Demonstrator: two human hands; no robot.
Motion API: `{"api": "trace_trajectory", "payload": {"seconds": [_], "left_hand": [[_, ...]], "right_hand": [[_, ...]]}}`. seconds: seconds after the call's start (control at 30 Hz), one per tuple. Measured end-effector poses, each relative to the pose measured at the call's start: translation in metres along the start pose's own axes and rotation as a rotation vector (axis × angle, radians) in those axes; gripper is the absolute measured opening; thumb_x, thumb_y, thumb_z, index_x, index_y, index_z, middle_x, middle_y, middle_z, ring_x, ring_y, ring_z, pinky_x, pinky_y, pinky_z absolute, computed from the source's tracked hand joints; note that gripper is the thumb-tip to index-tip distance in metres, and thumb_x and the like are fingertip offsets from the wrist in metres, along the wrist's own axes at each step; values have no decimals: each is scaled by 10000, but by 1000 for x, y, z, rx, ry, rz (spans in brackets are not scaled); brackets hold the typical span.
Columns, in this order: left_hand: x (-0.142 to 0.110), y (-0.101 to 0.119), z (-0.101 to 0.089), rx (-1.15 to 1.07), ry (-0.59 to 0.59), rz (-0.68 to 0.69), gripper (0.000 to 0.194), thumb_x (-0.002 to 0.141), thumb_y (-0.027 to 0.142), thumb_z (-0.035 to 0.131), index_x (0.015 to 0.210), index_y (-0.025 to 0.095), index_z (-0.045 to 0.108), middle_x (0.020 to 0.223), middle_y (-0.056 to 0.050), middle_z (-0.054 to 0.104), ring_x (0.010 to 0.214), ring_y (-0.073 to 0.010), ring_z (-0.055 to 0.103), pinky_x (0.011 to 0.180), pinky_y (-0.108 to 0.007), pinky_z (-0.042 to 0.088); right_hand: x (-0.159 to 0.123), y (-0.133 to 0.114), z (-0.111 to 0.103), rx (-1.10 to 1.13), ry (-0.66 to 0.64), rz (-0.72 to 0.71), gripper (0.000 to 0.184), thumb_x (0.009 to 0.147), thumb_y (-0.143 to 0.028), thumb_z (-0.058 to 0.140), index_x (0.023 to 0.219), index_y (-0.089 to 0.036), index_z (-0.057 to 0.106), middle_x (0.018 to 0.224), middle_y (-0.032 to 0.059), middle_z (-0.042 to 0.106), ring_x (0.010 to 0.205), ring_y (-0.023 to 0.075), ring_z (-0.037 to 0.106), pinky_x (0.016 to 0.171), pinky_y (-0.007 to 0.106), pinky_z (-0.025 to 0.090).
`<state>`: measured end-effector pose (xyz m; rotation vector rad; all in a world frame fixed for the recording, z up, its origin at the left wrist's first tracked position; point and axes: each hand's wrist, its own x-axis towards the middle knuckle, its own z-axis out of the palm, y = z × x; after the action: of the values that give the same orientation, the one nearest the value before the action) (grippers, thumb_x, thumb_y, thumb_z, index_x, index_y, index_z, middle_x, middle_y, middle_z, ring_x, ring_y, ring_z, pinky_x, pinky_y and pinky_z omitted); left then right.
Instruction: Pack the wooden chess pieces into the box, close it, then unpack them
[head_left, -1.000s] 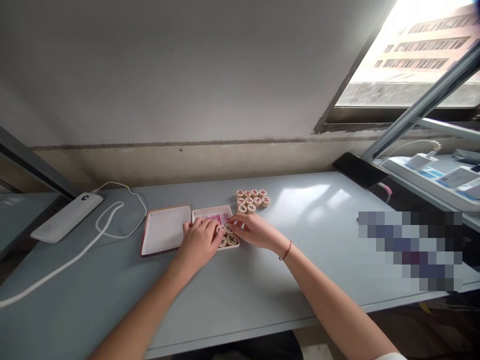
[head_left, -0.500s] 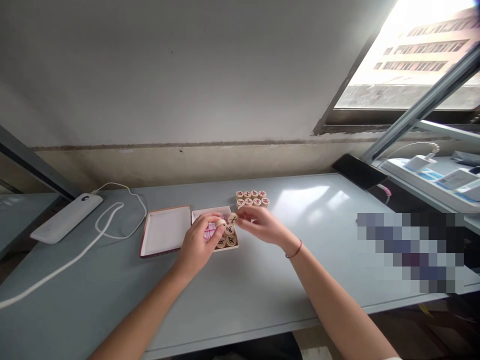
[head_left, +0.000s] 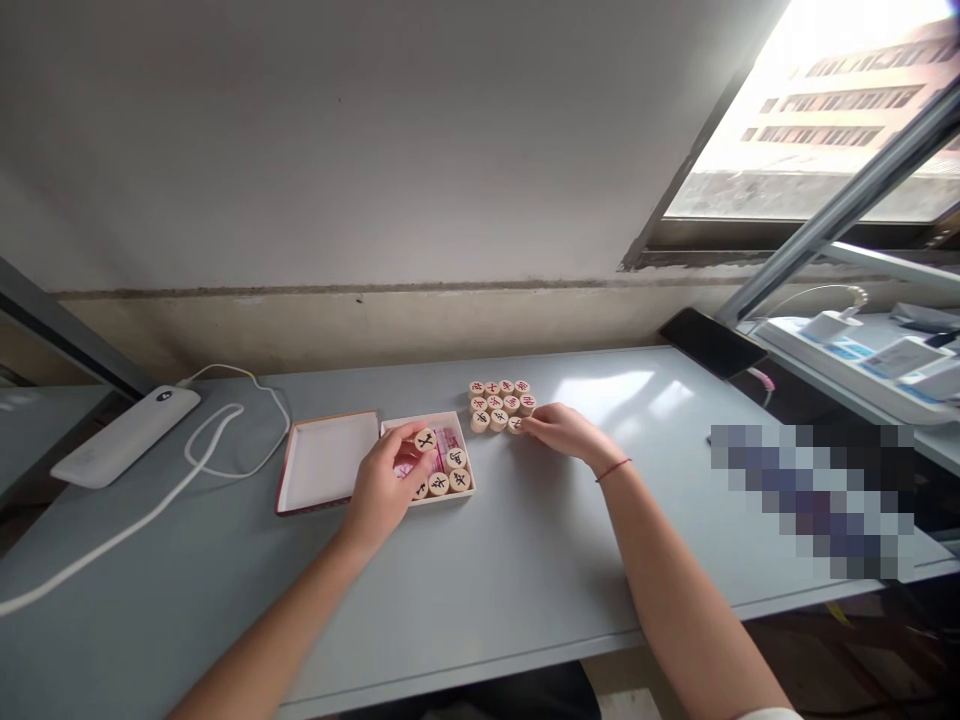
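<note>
My left hand pinches a round wooden xiangqi piece with a black character, holding it over the open white box. Inside that box lie several more pieces with black characters, and a pink-and-white printed sheet. My right hand has its fingertips on another xiangqi piece at the right end of the front row on the table. Behind it stand rows of pieces with red characters; two pieces with black characters are to its left.
The box lid lies inside-up left of the box. A white power bank and white cable are farther left. At the right are a dark phone against a metal post and a white power strip.
My right hand has moved right and away from the box with a piece, bringing it to the front row. My left hand has shifted slightly left, its piece now face toward me.
</note>
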<state>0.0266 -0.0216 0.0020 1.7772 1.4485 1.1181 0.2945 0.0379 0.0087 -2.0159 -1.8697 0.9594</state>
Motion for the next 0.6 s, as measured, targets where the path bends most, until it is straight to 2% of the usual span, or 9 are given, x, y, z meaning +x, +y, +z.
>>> {"api": "trace_trajectory", "payload": {"seconds": [0.07,0.1,0.2,0.3,0.4,0.47,0.53,0.6], "left_hand": [[-1,3,0,61,-29,59,282,852,362,578,1099,228,602,972,-31,654,834,-154,643,800,-295,535],[-2,4,1,92,-46,102,272,858,360,576,1097,235,606,994,-33,647,870,-161,638,816,-298,529],[-5,5,4,145,-78,224,244,866,345,581,1090,256,622,1085,-44,614,1000,-182,613,871,-303,508],[-8,4,7,158,-86,303,230,868,351,587,1075,264,631,1060,-48,613,1007,-189,614,862,-301,512],[-8,4,8,186,-92,336,258,863,369,596,1098,264,618,1063,-51,610,1026,-199,607,873,-315,511],[-8,4,7,213,-105,314,295,866,367,590,1143,263,592,1094,-52,603,1045,-201,598,896,-326,504],[-7,3,5,233,-119,278,310,878,364,570,1171,263,567,1124,-51,595,1053,-198,591,914,-332,496],[-6,0,3,241,-122,261,291,895,357,540,1170,260,558,1137,-50,588,1065,-194,583,928,-330,486]], "right_hand": [[-7,-10,1,-15,21,-84,337,790,-339,494,539,-199,319,515,-47,293,497,84,236,459,246,172],[-12,-17,3,32,-14,-168,340,811,-371,490,558,-197,343,531,-47,306,506,84,247,460,240,186],[-31,-45,14,272,-270,-433,339,869,-483,442,705,-191,487,613,-41,386,547,87,315,480,222,253],[-44,-64,25,374,-429,-522,334,882,-463,449,703,-185,498,612,-46,391,543,79,307,485,222,245],[-42,-60,21,387,-449,-467,300,871,-401,461,669,-181,483,598,-48,379,533,76,310,483,220,246],[-33,-45,9,348,-350,-373,279,854,-401,471,699,-176,527,613,-37,405,548,83,349,495,222,272],[-22,-26,-3,297,-189,-216,305,832,-438,479,686,-174,529,611,-32,406,545,87,342,493,227,267],[-13,-11,-11,269,-167,-101,321,805,-458,491,646,-179,500,603,-32,400,541,88,326,498,230,267]]}}
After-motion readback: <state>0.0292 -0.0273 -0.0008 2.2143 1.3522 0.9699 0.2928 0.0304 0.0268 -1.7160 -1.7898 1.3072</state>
